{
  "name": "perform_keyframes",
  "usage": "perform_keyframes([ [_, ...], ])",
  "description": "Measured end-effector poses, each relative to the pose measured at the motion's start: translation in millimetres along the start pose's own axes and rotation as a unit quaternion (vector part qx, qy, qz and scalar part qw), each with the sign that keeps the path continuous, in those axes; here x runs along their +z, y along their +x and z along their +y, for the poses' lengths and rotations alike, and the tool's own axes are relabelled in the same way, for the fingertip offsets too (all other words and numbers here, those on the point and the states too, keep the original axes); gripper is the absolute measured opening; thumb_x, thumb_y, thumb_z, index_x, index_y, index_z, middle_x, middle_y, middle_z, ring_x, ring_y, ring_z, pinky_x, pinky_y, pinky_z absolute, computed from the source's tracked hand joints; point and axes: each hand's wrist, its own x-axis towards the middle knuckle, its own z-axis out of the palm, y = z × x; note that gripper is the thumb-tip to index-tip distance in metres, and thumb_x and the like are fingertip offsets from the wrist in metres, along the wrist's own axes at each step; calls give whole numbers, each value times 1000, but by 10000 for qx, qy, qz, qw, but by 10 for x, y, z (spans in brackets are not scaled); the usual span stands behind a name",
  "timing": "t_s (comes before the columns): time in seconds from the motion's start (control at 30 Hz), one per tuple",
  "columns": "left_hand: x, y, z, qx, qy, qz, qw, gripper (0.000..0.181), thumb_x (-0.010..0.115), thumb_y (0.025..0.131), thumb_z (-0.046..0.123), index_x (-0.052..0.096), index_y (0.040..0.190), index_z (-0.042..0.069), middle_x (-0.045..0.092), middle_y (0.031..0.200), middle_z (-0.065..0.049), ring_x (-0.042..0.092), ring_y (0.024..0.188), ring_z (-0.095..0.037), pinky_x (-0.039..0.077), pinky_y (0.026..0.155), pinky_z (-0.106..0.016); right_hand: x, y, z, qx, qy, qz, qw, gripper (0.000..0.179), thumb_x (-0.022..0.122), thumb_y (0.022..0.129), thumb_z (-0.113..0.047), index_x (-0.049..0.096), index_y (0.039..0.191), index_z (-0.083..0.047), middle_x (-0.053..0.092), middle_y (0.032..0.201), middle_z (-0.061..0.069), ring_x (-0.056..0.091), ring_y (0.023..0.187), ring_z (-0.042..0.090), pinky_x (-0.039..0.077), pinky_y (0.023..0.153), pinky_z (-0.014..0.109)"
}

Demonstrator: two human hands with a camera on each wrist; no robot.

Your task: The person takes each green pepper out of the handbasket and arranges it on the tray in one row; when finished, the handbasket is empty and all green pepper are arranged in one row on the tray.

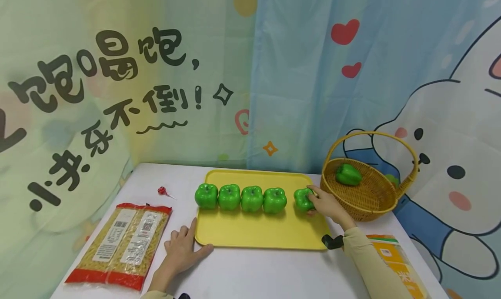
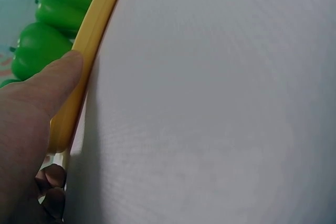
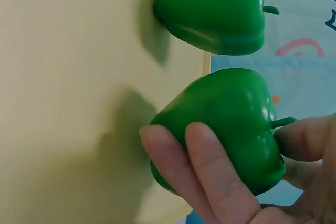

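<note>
My right hand grips a green bell pepper over the right part of a yellow tray. Seen from the right wrist, fingers lie along the side of this bell pepper, with another digit by its stem. To its left, several more green bell peppers stand in a row, stems up, along the tray's back half. At the tray's front left corner rests my left hand, thumb and forefinger spread. The left wrist view has its thumb touching the tray's yellow rim.
Right of the tray stands a wicker basket with a tall handle and a green bell pepper inside. A bag of pasta lies at left, a red lollipop behind it. An orange-and-clear packet is partly under the right sleeve.
</note>
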Motion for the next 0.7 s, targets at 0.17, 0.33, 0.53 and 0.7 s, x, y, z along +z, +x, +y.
perform_keyframes([
  [0.17, 2, 0, 5, 18, -44, 4, 10000, 108, 70, 78, 71, 30, 158, 9, 52, 109, -9, 38, 93, -25, 28, 74, -39, 4, -15, 27, 298, 624, -358, 9970, 73, 47, 101, -23, 12, 161, -2, 31, 154, 39, 71, 107, 32, 37, 112, 58],
  [0.33, -12, -5, 11, -21, -97, -18, 9999, 108, 71, 78, 70, 30, 158, 9, 51, 109, -10, 38, 93, -25, 28, 74, -39, 3, -11, 60, 152, 785, -479, 9956, 94, 67, 89, -19, 9, 160, 1, 50, 139, 35, 72, 100, 29, 46, 104, 51],
  [0.53, -11, -4, 14, -23, -61, -42, 10000, 108, 71, 78, 70, 30, 158, 9, 51, 110, -10, 39, 94, -25, 29, 74, -39, 6, 7, 95, 75, 378, -421, 9984, 99, 75, 88, -30, 13, 159, 2, 70, 116, 25, 74, 94, 26, 43, 106, 56],
  [0.7, -20, -8, 22, -46, -61, -55, 10000, 109, 70, 78, 70, 30, 158, 9, 51, 110, -10, 39, 94, -26, 29, 74, -40, -1, 22, 98, -60, 415, -629, 9971, 96, 75, 88, -35, 18, 159, -3, 72, 113, 24, 76, 86, 26, 40, 108, 61],
])
